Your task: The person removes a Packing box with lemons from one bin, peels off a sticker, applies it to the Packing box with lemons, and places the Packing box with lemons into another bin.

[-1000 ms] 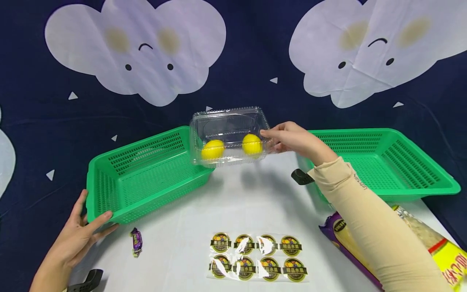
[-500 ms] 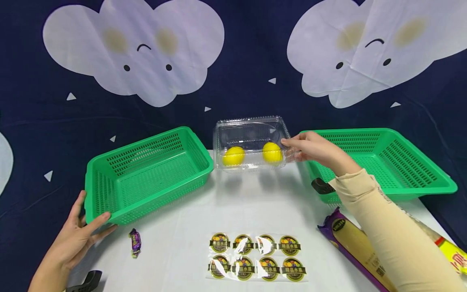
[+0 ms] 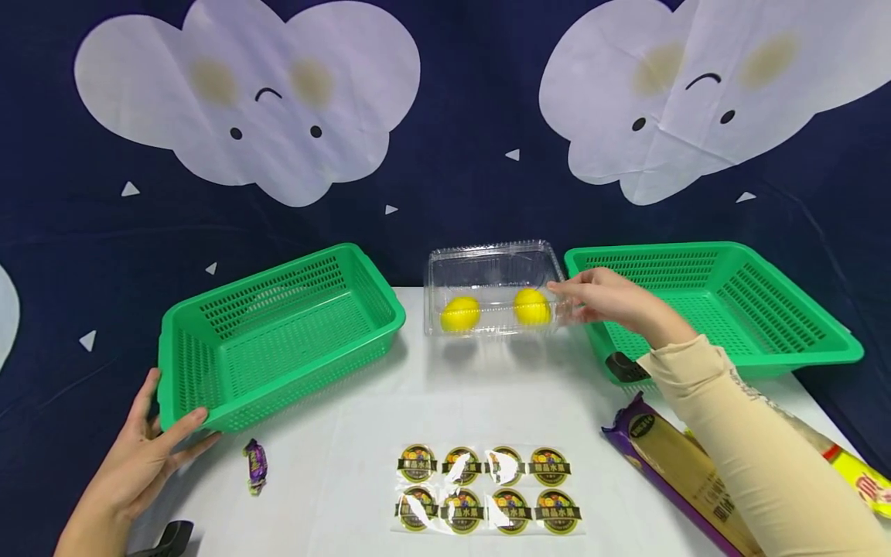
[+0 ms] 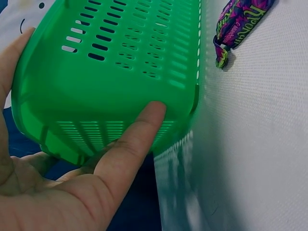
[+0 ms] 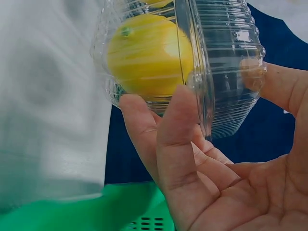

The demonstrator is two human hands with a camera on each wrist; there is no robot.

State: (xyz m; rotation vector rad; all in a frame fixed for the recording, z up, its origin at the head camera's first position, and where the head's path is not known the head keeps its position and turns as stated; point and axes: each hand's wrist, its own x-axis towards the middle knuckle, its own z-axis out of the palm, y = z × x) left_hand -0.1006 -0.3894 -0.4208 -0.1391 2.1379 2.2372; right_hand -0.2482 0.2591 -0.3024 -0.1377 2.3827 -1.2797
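Observation:
My right hand (image 3: pixel 612 305) holds the right end of a clear plastic clamshell box (image 3: pixel 494 271), thumb on one side and fingers on the other. Two lemons (image 3: pixel 460 314) lie inside the box; the right wrist view shows one lemon (image 5: pixel 147 55) close behind the clear wall. The box is tilted and hangs just above the white table, between two green baskets. My left hand (image 3: pixel 135 456) touches the near left corner of the left green basket (image 3: pixel 281 348). In the left wrist view its straight, spread fingers rest against the green plastic.
Another green basket (image 3: pixel 724 309) stands at the right. A purple wrapped candy (image 3: pixel 256 466) lies near my left hand. A sheet of round stickers (image 3: pixel 486 490) lies in front. Under my right sleeve are a purple noodle pack (image 3: pixel 678 464) and a yellow bag (image 3: pixel 859 476), partly hidden.
My right hand has carried the clamshell box with the lemons to the right and down, away from the left basket's edge, toward the table. My left hand has stayed at its basket corner.

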